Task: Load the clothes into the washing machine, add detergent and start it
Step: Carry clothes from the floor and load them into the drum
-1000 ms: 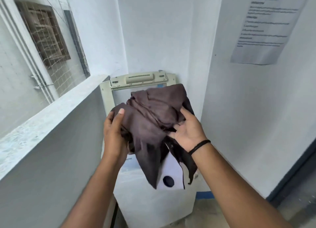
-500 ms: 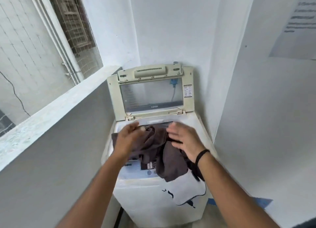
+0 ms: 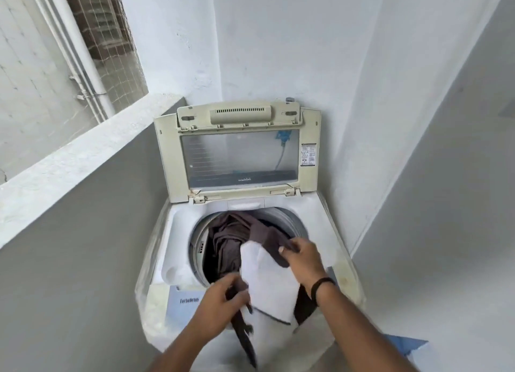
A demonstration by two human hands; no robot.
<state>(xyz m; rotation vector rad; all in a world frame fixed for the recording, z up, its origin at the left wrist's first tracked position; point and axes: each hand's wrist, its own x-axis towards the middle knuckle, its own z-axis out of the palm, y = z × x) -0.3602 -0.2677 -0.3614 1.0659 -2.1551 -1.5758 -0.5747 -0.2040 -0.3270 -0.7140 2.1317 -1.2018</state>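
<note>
A white top-loading washing machine (image 3: 178,237) stands in the corner with its cream lid (image 3: 239,154) raised upright. A dark brown garment (image 3: 231,237) with a white panel (image 3: 267,282) hangs half inside the drum and half over the front rim. My left hand (image 3: 220,302) grips the brown cloth at the front edge, over the control panel. My right hand (image 3: 303,257) pinches a brown fold above the drum's right side. A strip of the garment dangles down the machine's front.
A low grey wall with a pale ledge (image 3: 69,159) runs along the left. White walls (image 3: 418,176) close in behind and on the right. A blue patch (image 3: 404,346) shows on the floor at lower right.
The garment has gone from being held up in front of the lid to lying partly inside the drum. Both hands have dropped and pulled back toward the front rim.
</note>
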